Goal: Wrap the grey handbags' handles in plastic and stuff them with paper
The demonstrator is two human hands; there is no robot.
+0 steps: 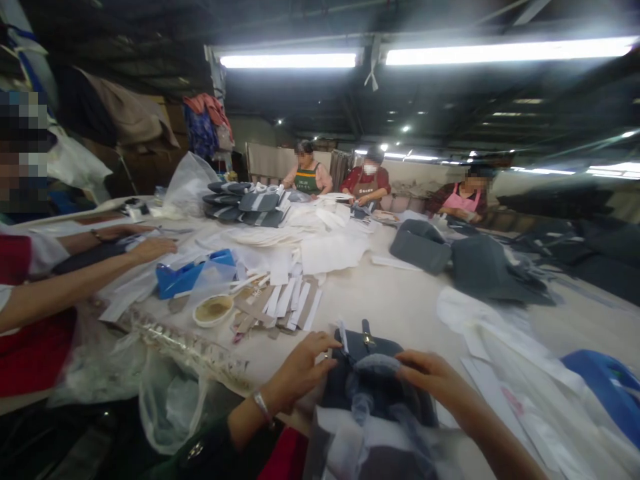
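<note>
Workshop table point(400, 307) | both hands point(300, 370) grip dark bag point(373, 380), upright, clasp away

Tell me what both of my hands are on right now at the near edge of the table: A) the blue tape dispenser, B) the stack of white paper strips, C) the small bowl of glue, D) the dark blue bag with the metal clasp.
D: the left hand and the right hand both rest on the dark blue bag, while the tape dispenser and bowl sit untouched farther left.
</note>
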